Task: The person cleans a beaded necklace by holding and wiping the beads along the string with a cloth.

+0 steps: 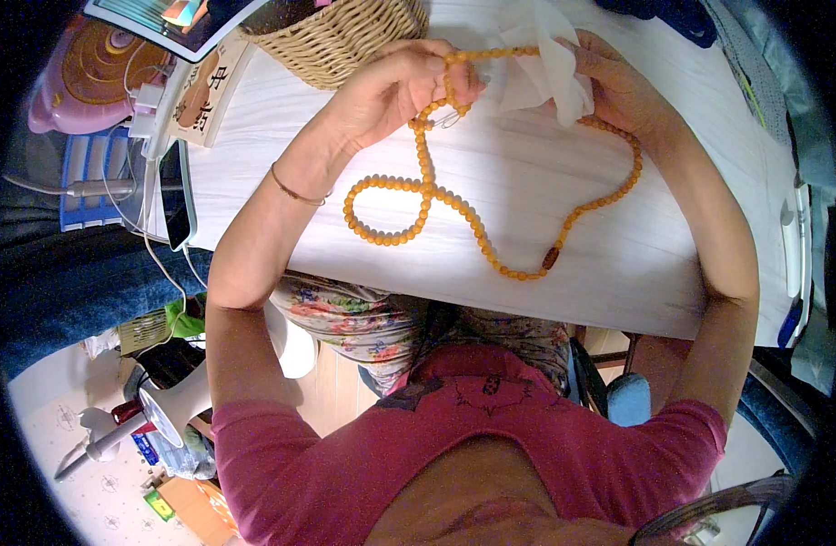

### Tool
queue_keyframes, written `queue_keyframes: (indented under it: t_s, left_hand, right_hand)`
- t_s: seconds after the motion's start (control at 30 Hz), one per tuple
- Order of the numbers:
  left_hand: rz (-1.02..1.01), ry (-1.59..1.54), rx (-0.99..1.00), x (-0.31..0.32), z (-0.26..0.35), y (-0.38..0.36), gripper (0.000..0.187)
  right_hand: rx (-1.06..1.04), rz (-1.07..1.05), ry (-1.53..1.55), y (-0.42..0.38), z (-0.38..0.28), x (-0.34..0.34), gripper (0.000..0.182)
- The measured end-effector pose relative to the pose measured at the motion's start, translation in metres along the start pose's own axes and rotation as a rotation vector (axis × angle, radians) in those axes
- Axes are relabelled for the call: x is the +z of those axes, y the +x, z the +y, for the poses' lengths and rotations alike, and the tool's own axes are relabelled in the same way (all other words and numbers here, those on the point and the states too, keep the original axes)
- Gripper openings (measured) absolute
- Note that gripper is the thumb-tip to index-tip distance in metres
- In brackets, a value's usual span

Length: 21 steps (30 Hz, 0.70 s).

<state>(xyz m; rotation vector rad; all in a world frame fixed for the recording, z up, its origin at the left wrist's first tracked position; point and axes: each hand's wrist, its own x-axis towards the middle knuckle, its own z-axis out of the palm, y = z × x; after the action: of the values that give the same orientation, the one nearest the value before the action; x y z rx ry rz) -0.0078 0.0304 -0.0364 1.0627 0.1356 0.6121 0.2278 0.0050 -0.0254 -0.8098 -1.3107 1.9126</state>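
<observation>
A long string of amber-yellow beads (477, 227) lies in loops on the white table, with one darker brown bead (551, 258) near its lower right bend. My left hand (413, 86) pinches the strand at the upper middle, fingers closed; a short loop hangs below them. Between my two hands a stretch of beads is held up, roughly level. My right hand (614, 86) is closed on a thin white tissue (554, 68), which is folded around the strand. From under the tissue, the beads run down the right side to the table.
A wicker basket (345, 41) stands beyond my left hand. Left of it are a tablet (177, 27), a book (204, 96), a pink round object (100, 68), a phone (179, 205) and white cables. The table's near edge (491, 309) runs above my lap.
</observation>
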Motion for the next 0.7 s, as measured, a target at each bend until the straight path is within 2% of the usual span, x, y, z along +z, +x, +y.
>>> queue_keyframes:
  t_s: [0.1,0.23,0.4,0.5,0.63,0.7]
  left_hand:
    - [-0.063,0.034,-0.006,-0.004,-0.001,0.000,0.022]
    - [-0.043,0.017,0.007,-0.001,0.000,0.000,0.021]
    - [-0.052,-0.004,-0.020,-0.001,0.002,0.001,0.023]
    - [-0.013,0.081,-0.035,0.006,0.004,0.001,0.021]
    - [0.076,0.028,-0.065,0.007,0.004,0.000,0.032]
    - [0.127,0.068,-0.065,0.008,0.003,0.000,0.034]
  right_hand:
    - [0.007,-0.009,-0.012,0.001,0.001,-0.002,0.040]
    - [0.003,-0.069,-0.003,0.002,0.000,-0.004,0.040]
    - [-0.029,-0.028,-0.001,0.001,0.003,-0.002,0.043]
    - [-0.025,-0.047,-0.010,0.001,0.001,-0.002,0.044]
    - [-0.031,0.038,0.000,-0.001,0.003,0.000,0.043]
    - [0.002,0.012,-0.024,0.000,0.001,0.001,0.041]
